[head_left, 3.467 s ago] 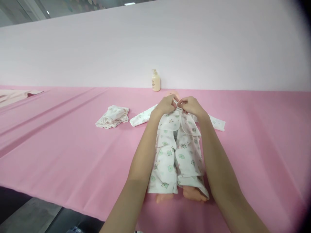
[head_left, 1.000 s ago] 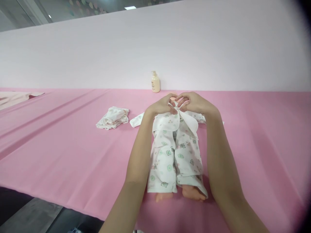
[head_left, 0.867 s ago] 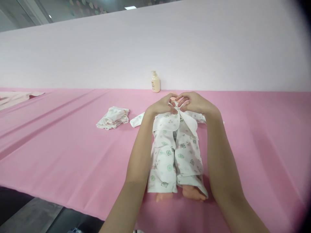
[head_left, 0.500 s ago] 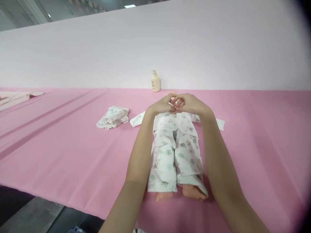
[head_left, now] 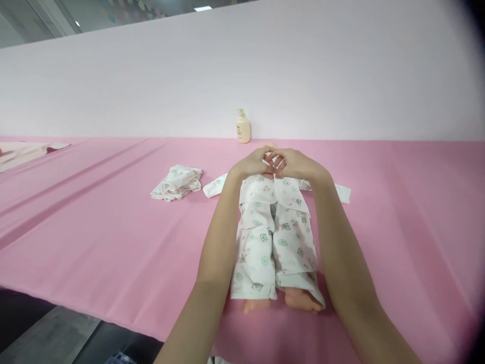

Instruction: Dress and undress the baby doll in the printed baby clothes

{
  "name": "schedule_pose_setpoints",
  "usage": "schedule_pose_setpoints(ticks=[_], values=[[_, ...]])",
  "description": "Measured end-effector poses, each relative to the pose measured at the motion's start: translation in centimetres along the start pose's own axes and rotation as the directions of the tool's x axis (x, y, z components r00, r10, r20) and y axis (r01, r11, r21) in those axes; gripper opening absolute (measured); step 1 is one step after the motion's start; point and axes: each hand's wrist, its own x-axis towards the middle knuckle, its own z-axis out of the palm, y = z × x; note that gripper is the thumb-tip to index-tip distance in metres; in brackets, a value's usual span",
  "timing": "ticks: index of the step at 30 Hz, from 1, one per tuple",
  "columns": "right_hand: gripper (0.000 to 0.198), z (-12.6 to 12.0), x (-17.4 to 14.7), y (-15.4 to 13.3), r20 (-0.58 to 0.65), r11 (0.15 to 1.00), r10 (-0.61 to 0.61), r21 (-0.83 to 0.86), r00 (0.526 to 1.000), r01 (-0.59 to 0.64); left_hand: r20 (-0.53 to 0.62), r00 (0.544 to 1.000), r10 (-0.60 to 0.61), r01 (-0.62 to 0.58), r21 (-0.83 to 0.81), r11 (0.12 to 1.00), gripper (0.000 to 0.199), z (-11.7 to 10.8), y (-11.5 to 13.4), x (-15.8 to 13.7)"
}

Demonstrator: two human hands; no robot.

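Observation:
A baby doll [head_left: 301, 299] lies on its back with its feet toward me, dressed in a white baby top [head_left: 290, 194] and matching printed trousers [head_left: 254, 258]. Both sleeves stretch out sideways. At the collar, my left hand [head_left: 254, 162] and my right hand [head_left: 295, 163] meet with bent fingers, their tips pinched close together on the top's neck edge. What exactly lies between the fingertips is mostly hidden. The hands and forearms cover most of the doll's head and chest; the front of the top hangs parted below them.
Left of the doll lies a folded white printed cloth [head_left: 178, 182]. A cream pump bottle [head_left: 243, 126] stands at the back by the white wall [head_left: 242, 65]. The pink padded surface [head_left: 113, 242] ends at a front edge on the lower left. Another pale cloth [head_left: 26, 153] lies far left.
My right hand has shifted very slightly downward, and its fingers have moved a little at the collar. The doll and the other things stay where they were.

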Motion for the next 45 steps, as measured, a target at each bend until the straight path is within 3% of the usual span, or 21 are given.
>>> schedule_pose_setpoints(ticks=[5,15,21,31,45], values=[[0.061,-0.2,-0.1,0.4,0.021,0.998,-0.041,0.058,0.999,0.04,-0.01,0.999,0.051,-0.05,0.045,0.998,0.05,0.1,0.0,0.0],[0.052,-0.3,0.1,1.6,-0.008,0.949,-0.154,0.277,0.988,0.15,0.015,0.996,0.089,-0.089,0.008,0.996,0.057,0.2,0.0,0.2],[0.047,-0.2,0.3,2.8,-0.036,0.889,-0.119,0.442,0.992,0.122,0.01,0.997,0.07,-0.071,0.053,0.996,0.061,0.3,0.5,0.0],[0.037,-0.3,0.3,2.4,-0.068,0.936,-0.022,0.348,0.997,0.045,0.047,0.995,0.089,-0.099,0.29,0.952,0.06,0.3,0.5,0.2],[0.05,-0.8,-0.8,0.8,-0.108,0.981,-0.038,0.184,0.993,0.057,0.029,0.992,0.125,-0.128,0.206,0.97,0.063,0.3,1.8,-0.6]])
